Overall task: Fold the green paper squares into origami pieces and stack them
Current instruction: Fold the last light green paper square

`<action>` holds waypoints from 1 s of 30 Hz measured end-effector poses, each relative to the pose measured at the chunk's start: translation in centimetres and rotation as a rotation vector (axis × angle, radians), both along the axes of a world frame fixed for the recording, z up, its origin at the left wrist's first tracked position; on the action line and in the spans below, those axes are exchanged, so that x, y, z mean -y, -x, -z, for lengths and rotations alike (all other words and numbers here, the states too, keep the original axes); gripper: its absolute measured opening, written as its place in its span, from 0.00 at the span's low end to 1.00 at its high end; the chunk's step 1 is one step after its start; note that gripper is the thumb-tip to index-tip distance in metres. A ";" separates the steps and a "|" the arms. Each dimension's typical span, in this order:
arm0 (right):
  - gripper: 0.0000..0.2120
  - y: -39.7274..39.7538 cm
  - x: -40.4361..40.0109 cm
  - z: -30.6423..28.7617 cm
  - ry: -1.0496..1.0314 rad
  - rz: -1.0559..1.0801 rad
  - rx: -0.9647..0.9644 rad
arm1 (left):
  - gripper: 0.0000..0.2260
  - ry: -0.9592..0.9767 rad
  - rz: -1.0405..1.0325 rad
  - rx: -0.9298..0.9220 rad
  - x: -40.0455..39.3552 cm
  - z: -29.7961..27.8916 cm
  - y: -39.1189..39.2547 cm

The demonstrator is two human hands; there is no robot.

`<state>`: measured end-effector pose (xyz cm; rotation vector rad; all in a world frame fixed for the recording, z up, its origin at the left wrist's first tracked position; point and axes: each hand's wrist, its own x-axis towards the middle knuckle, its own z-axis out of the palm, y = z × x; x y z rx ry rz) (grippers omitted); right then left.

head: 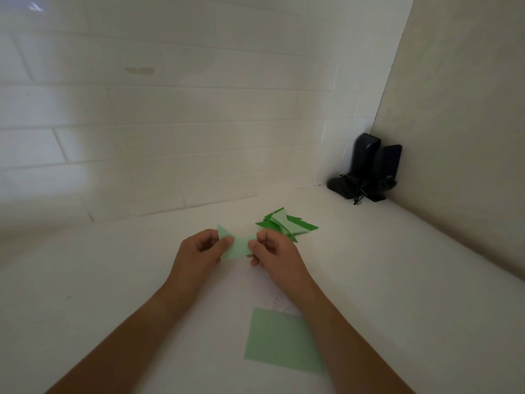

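Left hand (203,247) and right hand (274,250) both pinch a matte, pale-green folded paper piece (238,247), pointed at its left end.

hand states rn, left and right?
Left hand: pinching the left end of the light green paper piece.
Right hand: pinching the right end of the same piece.

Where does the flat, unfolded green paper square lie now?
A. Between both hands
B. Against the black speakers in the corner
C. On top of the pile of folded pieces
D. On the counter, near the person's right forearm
D: the unfolded green paper square lies flat on the white counter beside the right forearm, apart from the pile of folded pieces.
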<state>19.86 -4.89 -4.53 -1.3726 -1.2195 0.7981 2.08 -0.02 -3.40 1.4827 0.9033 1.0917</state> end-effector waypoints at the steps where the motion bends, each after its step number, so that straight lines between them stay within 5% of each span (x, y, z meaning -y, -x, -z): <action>1: 0.07 0.0 0.0 0.0 -0.001 -0.003 0.005 | 0.12 0.005 0.019 0.011 0.1 -0.1 0.0; 3: 0.06 0.0 0.1 -0.1 -0.010 -0.011 -0.008 | 0.04 0.032 0.077 0.012 0.1 -0.1 0.1; 16: 0.05 0.1 0.3 -0.3 -0.142 -0.042 0.018 | 0.05 0.133 0.024 0.065 -0.2 0.4 0.0; 30: 0.02 0.3 0.2 0.0 -0.094 -0.018 0.115 | 0.05 -0.011 0.012 0.023 0.0 0.3 0.2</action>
